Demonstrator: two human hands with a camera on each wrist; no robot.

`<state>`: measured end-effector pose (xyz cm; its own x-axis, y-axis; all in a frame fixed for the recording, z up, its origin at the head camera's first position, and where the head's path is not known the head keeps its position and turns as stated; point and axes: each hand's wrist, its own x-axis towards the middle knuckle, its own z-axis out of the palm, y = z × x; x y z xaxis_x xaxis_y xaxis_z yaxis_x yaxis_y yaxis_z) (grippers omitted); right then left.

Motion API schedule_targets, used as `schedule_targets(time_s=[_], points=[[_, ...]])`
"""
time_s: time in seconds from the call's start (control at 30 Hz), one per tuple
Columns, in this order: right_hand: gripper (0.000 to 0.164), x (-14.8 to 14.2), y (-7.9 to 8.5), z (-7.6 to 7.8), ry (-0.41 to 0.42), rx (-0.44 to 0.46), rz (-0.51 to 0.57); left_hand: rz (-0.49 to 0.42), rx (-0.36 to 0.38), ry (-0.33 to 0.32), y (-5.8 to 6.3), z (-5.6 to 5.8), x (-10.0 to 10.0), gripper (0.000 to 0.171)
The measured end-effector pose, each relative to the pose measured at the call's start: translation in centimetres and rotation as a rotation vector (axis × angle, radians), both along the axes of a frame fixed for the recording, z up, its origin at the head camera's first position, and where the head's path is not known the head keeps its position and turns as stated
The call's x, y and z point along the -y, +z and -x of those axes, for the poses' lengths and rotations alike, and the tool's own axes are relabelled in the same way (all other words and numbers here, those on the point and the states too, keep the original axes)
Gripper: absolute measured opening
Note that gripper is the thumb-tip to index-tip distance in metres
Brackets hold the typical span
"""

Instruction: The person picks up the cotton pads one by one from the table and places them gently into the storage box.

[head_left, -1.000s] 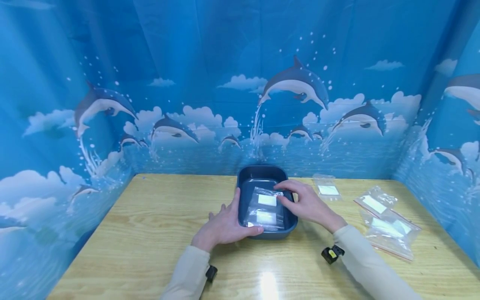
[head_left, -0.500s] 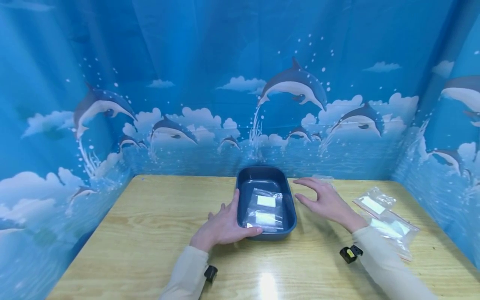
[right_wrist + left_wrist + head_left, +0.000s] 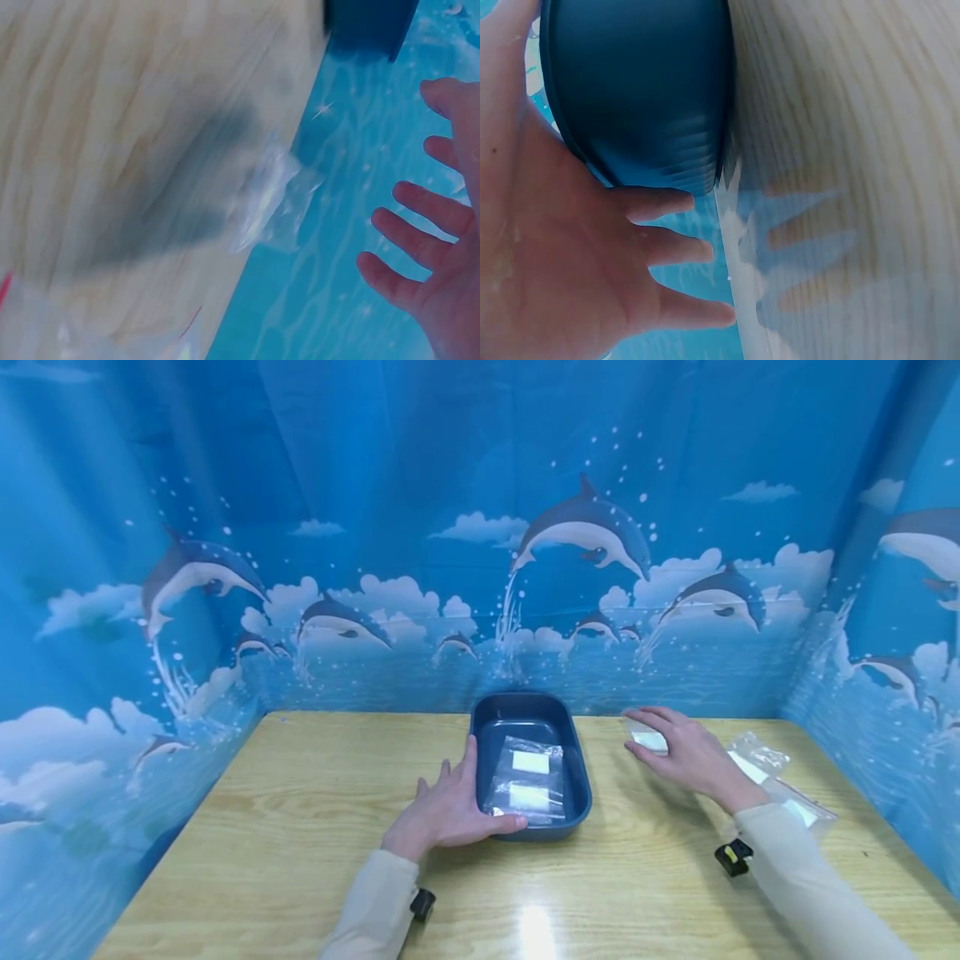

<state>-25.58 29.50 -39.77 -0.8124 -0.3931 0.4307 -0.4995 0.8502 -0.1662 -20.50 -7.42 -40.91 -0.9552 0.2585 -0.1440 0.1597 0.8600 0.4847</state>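
Note:
My left hand rests against the near left corner of a dark blue plastic bin, thumb along the near rim. In the left wrist view its fingers spread out straight beside the bin wall. Clear zip bags with white labels lie inside the bin. Over a clear labelled zip bag at the table's back edge hovers my right hand, partly hiding it. The right wrist view shows that hand's fingers loosely spread, apart from the bag.
More clear zip bags with white labels and red seals lie on the right of the wooden table, partly behind my right forearm. A blue dolphin-print curtain hangs behind and along both sides.
My right hand has moved from over the bin, rightward, to above the bag at the back edge. The left hand stays at the bin's corner, and the bags inside lie as before.

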Motion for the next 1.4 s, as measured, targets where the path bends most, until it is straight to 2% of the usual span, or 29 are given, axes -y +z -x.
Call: schedule_targets(time_s=[0.33, 0.67, 0.97, 1.2, 1.4], points=[[0.052, -2.9, -0.3, 1.1, -0.059, 0.173, -0.023, 0.014, 0.007, -0.006, 0.0, 0.1, 0.0, 0.140], [0.053, -4.7, -1.2, 2.3, -0.068, 0.228, -0.042, -0.005, 0.046, 0.001, 0.0, 0.0, -0.1, 0.140], [0.053, -5.3, -2.0, 3.7, -0.038, 0.279, -0.072, -0.028, 0.076, 0.010, 0.1, 0.0, 0.0, 0.140], [0.045, -5.3, -2.4, 4.6, -0.037, 0.358, -0.082, -0.032, 0.079, 0.002, 0.1, 0.0, 0.0, 0.139], [0.030, -5.2, -2.5, 5.0, -0.024, 0.337, -0.101, -0.039, 0.081, 0.010, 0.1, 0.0, 0.0, 0.140]])
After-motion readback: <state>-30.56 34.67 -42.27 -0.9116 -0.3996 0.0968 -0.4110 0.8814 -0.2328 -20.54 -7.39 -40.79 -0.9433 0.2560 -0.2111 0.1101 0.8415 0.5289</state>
